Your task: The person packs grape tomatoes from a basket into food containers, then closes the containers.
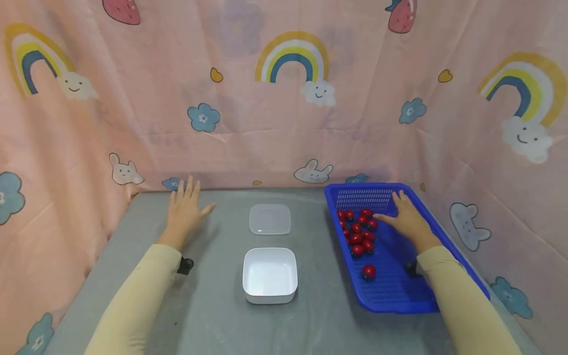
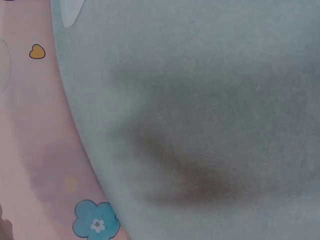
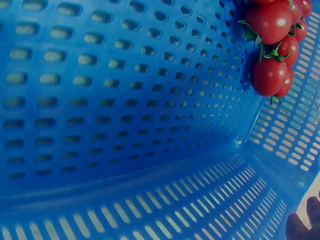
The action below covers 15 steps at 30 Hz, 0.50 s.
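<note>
My left hand [image 1: 184, 213] hovers over the left side of the grey table with its fingers spread and straight, holding nothing. In the left wrist view only its blurry shadow shows on the tabletop. My right hand [image 1: 410, 223] is above the right part of the blue basket [image 1: 390, 306], fingers extended and thumb pointing toward the cherry tomatoes [image 1: 356, 238]. Nothing is in its grasp. Several red tomatoes with green stems cluster on the basket's left side, and a single tomato [image 1: 369, 271] lies nearer the front. Fingertips [image 3: 298, 231] show at the right wrist view's lower right corner.
A white square container [image 1: 270, 276] without a cover stands mid-table, a translucent lid [image 1: 269, 219] lying flat behind it. Bare grey tabletop [image 1: 222, 296] lies left of the container. A pink patterned curtain [image 1: 266, 138] hangs along the back and sides.
</note>
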{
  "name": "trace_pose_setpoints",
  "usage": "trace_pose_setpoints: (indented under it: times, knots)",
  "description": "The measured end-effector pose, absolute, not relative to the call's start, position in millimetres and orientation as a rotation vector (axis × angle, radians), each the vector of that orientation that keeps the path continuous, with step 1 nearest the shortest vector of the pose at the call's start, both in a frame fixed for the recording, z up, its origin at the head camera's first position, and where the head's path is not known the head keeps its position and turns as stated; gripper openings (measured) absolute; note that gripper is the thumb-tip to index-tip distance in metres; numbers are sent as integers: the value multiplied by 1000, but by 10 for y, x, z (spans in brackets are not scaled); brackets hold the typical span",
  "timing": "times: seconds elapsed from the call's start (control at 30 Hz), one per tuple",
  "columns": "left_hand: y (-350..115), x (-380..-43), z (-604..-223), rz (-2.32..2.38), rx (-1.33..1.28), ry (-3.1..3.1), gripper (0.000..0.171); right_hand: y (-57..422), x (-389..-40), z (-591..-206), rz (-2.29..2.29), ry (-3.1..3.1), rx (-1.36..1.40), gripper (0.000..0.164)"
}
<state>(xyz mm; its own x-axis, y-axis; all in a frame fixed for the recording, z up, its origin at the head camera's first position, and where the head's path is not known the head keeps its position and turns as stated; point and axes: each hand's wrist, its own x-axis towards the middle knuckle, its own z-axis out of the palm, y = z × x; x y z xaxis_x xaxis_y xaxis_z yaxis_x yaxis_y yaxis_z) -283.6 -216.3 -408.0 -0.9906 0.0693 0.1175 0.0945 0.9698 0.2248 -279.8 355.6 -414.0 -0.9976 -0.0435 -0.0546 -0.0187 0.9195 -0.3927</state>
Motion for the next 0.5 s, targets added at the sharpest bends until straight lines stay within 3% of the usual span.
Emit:
trace_pose_setpoints:
  times: [0.5]
  knots:
    - [-2144,-2705,-4190,-451,-178,-2965,83,3388,-2732,-4034,-886,2838,95,108]
